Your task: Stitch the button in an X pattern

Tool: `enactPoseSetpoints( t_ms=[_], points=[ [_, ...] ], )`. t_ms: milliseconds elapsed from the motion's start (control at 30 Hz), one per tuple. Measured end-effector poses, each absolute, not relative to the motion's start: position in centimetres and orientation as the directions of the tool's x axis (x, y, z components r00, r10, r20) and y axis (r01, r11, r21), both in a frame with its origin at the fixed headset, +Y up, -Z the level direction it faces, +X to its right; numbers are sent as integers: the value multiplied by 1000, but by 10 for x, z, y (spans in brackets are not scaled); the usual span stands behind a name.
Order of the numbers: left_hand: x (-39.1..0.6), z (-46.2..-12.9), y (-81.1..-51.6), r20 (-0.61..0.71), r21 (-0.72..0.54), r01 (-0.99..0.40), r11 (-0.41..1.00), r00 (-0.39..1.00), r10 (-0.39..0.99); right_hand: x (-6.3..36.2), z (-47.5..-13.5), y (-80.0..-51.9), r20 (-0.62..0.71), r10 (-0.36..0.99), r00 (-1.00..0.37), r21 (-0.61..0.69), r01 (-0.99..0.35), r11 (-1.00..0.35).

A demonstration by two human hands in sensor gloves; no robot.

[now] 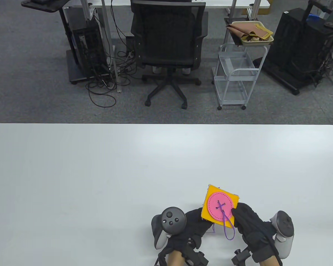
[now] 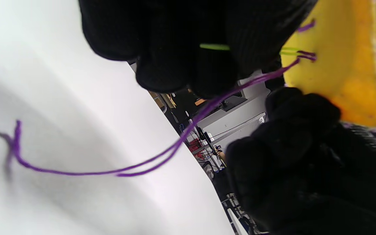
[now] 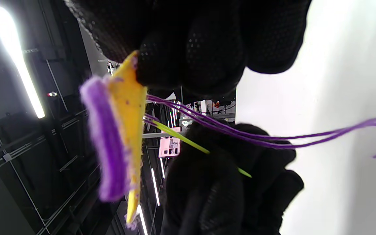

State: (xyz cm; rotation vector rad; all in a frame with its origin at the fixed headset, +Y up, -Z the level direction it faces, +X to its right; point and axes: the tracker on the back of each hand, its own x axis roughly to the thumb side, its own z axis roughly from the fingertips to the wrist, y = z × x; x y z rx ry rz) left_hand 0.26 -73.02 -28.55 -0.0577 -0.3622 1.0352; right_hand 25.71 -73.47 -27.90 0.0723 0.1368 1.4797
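Observation:
A yellow felt square with a pink button laced in a purple X is held tilted above the table near the front edge. My right hand grips the square's right edge; the right wrist view shows its fingers clamped on the felt. My left hand is under the square's left side and pinches a green needle that comes out of the felt's back. The needle also shows in the right wrist view. A loop of purple thread hangs off the front, and more thread trails from the back onto the table.
The white table reaches to its far edge. Behind it on the floor stand an office chair, a white wire cart with a tray of fabric on top, and black equipment racks.

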Motion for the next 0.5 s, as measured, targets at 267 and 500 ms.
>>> enactPoseSetpoints(
  t_ms=[267,500],
  points=[
    [-17,-291,-734,226,-141,-776,615,579,783,271,-280,-731,-39,990,133,83,-987,136],
    [-37,-297,-743,131,-113,-703,702,690,712,282,-280,-729,-32,984,176,48,-983,178]
  ],
)
